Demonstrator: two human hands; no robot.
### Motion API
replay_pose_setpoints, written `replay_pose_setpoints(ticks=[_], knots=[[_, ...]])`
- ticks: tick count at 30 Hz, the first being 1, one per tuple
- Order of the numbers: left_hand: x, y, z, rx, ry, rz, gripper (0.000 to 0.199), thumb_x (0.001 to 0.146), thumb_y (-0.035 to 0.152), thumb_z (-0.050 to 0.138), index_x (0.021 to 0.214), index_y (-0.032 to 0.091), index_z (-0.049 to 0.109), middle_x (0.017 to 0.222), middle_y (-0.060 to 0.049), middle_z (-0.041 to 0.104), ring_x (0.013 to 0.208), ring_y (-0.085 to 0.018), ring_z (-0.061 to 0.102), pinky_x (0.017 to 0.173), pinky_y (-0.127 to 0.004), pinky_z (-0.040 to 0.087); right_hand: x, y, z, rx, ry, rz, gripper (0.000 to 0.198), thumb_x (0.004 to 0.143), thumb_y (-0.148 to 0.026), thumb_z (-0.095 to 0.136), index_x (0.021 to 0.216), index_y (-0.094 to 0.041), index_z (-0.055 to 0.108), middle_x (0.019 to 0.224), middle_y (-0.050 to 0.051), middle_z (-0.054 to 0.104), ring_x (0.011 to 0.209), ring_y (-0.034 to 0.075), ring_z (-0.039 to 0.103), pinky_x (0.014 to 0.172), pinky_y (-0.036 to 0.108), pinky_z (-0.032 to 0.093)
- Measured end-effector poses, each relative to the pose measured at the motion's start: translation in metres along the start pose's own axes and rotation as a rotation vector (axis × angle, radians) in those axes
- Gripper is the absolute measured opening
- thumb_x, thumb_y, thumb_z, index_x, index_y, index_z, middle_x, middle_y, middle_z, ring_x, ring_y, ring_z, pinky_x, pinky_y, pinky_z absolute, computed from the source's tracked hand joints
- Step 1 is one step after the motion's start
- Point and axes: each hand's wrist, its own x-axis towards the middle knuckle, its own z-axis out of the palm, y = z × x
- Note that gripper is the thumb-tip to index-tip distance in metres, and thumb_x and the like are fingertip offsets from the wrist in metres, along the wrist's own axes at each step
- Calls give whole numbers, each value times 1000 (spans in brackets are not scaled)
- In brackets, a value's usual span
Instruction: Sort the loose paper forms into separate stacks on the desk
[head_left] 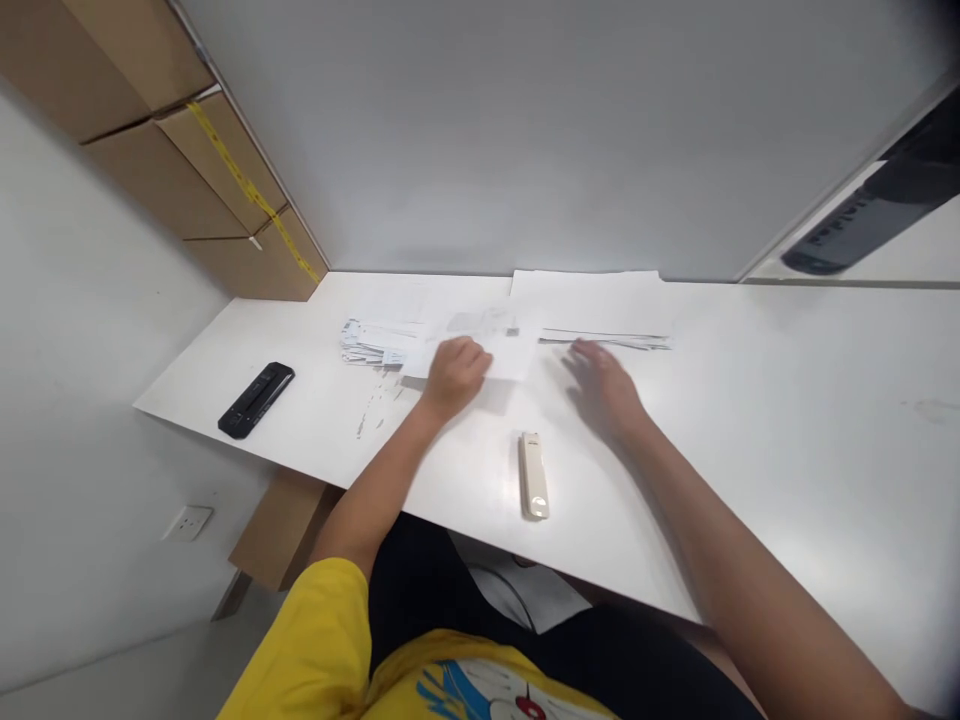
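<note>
My left hand (459,375) is closed on the near edge of a white sheet of paper (514,358), which is lifted slightly off the table and carries some faint print. To the right, my right hand (609,385) is a little blurred, its fingers loosely apart and nothing visible in them. Its fingertips are close to the front edge of a paper stack (592,300). A cream stapler (534,475) lies between my forearms. Left of the held sheet is a fanned pile of printed slips (371,343).
The white table (787,400) runs along a grey partition (525,130). A black flat device (256,400) lies near its left front edge. Cardboard boxes (225,180) are stacked at the back left, another box (281,525) stands below. A dark bottle-like object (862,225) is far right.
</note>
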Motion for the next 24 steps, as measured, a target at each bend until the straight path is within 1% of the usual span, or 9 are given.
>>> replay_pose_setpoints(ticks=[2,4,7,11,14,16,18,20,24], knots=[[1,17,4,5,17,182,32,103,21,34,118,25,62,109,-10,70,112,-23,62,93,-41,46,-1,-1,8,289,-79,30,69,95,-73,23,127,-27,64,138,8,64,139,30,49,118,51,34],[4,26,7,45,119,362,30,101,13,39,117,24,62,102,-6,71,105,-19,65,87,-36,47,1,-1,9,490,-111,68,65,89,-76,41,126,-29,64,133,7,67,136,31,52,116,49,38],[12,23,6,112,276,553,26,99,8,44,107,22,64,91,-2,72,94,-15,68,79,-31,49,7,-7,5,633,-144,121,59,76,-62,72,125,-31,63,119,5,74,122,33,63,108,50,46],[19,11,3,111,358,673,24,98,8,47,106,22,64,87,-2,73,91,-15,70,76,-30,52,8,-21,12,737,-184,140,58,73,-47,77,126,-32,60,110,5,76,108,31,69,102,51,50],[21,8,6,64,353,691,27,98,7,47,110,22,64,90,-3,74,94,-16,71,80,-31,53,6,-26,30,751,-78,73,59,76,-47,73,131,-32,55,120,6,73,116,31,65,104,52,49],[23,8,11,21,288,623,24,100,13,47,112,24,65,94,-4,74,96,-16,71,84,-33,53,7,-22,41,723,-10,2,61,78,-49,72,133,-31,52,130,8,68,123,30,61,108,52,46],[24,10,14,-14,216,550,21,101,32,51,113,25,66,102,-6,75,99,-19,71,89,-35,53,9,-15,44,687,31,-61,61,80,-52,70,133,-30,52,136,9,63,126,31,59,109,50,46],[26,11,13,-27,190,526,39,98,55,50,120,26,65,111,-9,73,108,-22,69,96,-38,51,12,-8,41,641,65,-110,56,81,-56,68,128,-29,55,136,9,63,126,31,59,107,49,47],[27,12,5,-85,374,479,59,97,63,45,140,23,52,127,-15,66,127,-27,60,108,-40,43,14,-1,30,509,125,-151,42,83,-60,63,108,-27,66,115,8,72,112,32,65,102,49,48]])
